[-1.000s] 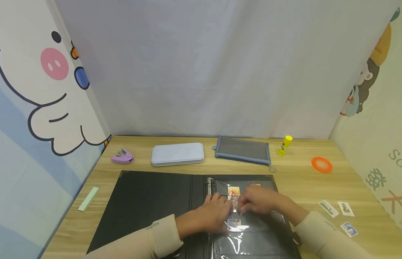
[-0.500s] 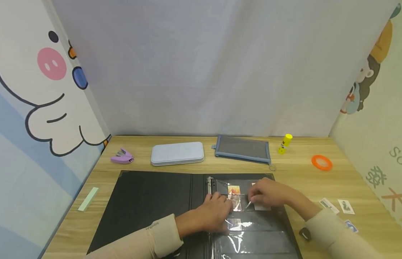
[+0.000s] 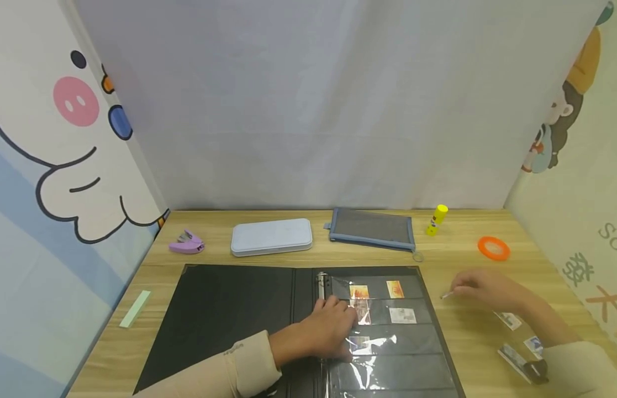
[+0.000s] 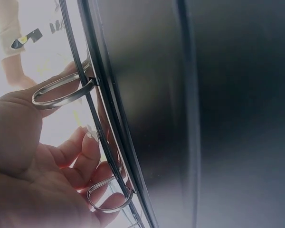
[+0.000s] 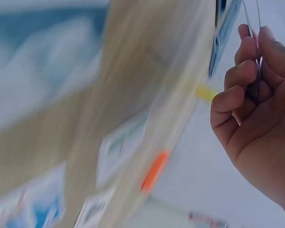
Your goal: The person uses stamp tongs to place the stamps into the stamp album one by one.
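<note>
Right hand (image 3: 479, 288) grips slim silver metal tweezers (image 3: 446, 295) beside the black ring-bound album (image 3: 238, 309), left hand (image 3: 330, 327) resting relaxed on it; the beige cloth sleeve (image 3: 581, 367), if lowered, could drag small paper stamps (image 3: 534, 345) across the tabletop (image 3: 452, 251).

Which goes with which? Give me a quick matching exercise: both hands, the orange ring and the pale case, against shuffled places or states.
1. left hand
2. orange ring
3. right hand
4. pale case

A. holding tweezers
B. beyond the album, left of the mesh pouch
C. resting on the open album
D. lying right of the glue stick

Pairs: 1-C, 2-D, 3-A, 4-B
</note>
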{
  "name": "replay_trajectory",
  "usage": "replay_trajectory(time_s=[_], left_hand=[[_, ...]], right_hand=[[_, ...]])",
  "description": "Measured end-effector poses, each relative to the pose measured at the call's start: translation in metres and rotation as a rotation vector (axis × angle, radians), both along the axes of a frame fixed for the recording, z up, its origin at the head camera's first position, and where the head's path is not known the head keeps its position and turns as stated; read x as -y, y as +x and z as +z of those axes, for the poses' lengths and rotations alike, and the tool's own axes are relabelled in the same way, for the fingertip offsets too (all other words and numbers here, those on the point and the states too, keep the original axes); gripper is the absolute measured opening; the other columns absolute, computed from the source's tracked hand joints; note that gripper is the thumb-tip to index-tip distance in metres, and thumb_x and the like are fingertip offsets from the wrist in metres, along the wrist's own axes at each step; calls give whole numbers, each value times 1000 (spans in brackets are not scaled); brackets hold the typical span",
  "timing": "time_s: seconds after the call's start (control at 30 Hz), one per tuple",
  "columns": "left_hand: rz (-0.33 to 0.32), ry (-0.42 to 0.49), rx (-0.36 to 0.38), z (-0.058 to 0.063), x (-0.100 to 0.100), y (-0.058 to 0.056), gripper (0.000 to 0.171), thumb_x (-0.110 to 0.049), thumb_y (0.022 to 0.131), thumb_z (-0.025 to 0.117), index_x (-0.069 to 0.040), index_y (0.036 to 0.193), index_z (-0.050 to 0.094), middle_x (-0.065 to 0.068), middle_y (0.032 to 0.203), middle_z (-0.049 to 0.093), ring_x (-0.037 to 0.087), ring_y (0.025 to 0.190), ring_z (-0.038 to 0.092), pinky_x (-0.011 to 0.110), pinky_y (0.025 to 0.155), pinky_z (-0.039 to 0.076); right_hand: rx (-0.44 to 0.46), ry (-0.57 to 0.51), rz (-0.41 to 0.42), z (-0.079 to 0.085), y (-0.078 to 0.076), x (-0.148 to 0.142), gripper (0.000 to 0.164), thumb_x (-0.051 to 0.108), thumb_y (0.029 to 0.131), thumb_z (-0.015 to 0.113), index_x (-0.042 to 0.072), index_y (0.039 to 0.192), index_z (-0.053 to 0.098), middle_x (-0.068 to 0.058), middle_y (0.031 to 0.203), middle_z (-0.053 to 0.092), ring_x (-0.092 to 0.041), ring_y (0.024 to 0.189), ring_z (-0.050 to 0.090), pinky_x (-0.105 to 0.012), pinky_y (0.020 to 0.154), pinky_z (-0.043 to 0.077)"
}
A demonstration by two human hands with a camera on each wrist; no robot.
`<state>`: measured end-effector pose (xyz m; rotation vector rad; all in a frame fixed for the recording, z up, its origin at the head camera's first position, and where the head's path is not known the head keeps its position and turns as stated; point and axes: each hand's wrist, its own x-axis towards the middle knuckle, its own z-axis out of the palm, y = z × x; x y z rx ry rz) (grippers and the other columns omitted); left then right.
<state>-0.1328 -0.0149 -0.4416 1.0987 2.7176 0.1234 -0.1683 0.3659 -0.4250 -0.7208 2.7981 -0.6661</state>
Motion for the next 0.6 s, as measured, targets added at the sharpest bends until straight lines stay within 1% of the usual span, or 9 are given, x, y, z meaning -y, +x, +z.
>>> replay_trajectory(time_s=[0.13, 0.23, 0.33, 0.5, 0.6], left_hand=[[-3, 2, 5, -1, -1, 0, 57, -52, 65, 82, -24, 107, 56, -6, 108, 58, 14, 103, 45, 35, 85, 36], [-4, -4, 13, -2, -2, 0, 56, -52, 65, 81, -24, 107, 56, -6, 109, 58, 15, 104, 46, 35, 84, 36], [-5, -6, 22, -2, -2, 0, 57, -52, 66, 81, -23, 107, 55, -5, 109, 58, 15, 104, 46, 34, 84, 35], [-2, -5, 22, -1, -1, -1, 58, -52, 66, 81, -23, 109, 56, -4, 112, 58, 16, 107, 46, 37, 87, 37], [5, -3, 18, 0, -1, 0, 58, -52, 66, 81, -23, 110, 56, -4, 113, 59, 16, 108, 47, 38, 89, 38]], right_hand=[[-48, -7, -72, 3, 13, -32, 8, 21, 95, 58, 23, 92, 66, 13, 85, 68, 7, 76, 55, -22, 65, 46], [-92, -2, -84, -1, 19, -53, 10, 17, 94, 58, 22, 93, 66, 15, 82, 66, 7, 74, 54, -21, 63, 46], [-120, 33, -122, -5, 25, -74, 10, 16, 94, 59, 23, 93, 66, 18, 82, 65, 9, 74, 52, -21, 63, 45], [-93, 112, -211, -11, 33, -105, 9, 20, 94, 60, 22, 95, 68, 14, 87, 68, 13, 78, 52, -21, 65, 45], [-73, 150, -237, -11, 37, -118, 10, 21, 94, 59, 20, 96, 69, 9, 91, 71, 14, 82, 52, -24, 67, 48]])
